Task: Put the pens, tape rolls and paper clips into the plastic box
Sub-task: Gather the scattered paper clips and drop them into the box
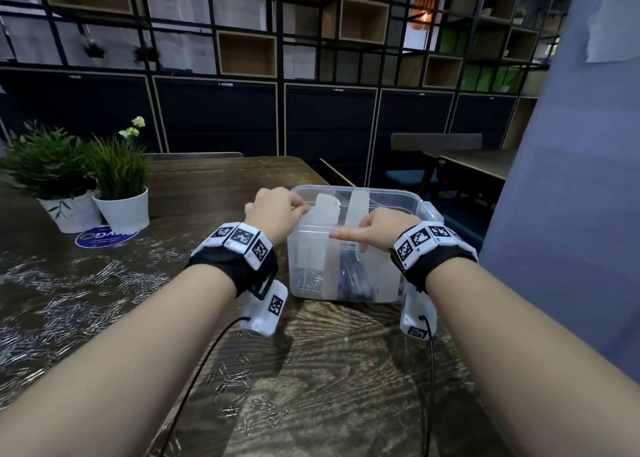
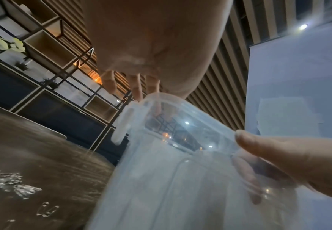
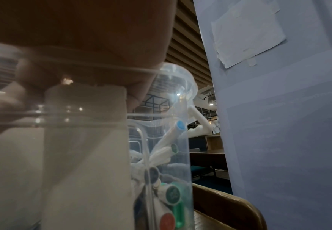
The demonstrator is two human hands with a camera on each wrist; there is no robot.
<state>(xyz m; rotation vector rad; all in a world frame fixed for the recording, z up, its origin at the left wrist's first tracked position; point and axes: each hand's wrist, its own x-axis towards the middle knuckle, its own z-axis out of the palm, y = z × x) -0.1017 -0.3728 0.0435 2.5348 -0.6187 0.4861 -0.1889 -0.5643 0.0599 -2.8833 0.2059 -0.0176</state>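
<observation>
One clear plastic box (image 1: 360,276) sits on the dark wooden worktop (image 1: 332,359), both hands at its rim. The left hand (image 1: 277,210) curls its fingers (image 2: 135,87) over the near-left edge; the right hand (image 1: 381,229) pinches a translucent strip (image 1: 360,210) standing in the box, index finger stretched along the wall. Pens (image 3: 173,193) with coloured caps lie inside (count unclear). Paper clips (image 1: 69,294) are scattered, too many to count. Two potted plants (image 1: 121,183) stand left, beside a blue round sticker (image 1: 104,238) with unreadable writing. Grid shelving (image 1: 311,41) behind.

Clear plastic box (image 1: 346,283) upright on table, pens (image 3: 169,171) inside; paper clips (image 1: 69,300) scattered left.
</observation>
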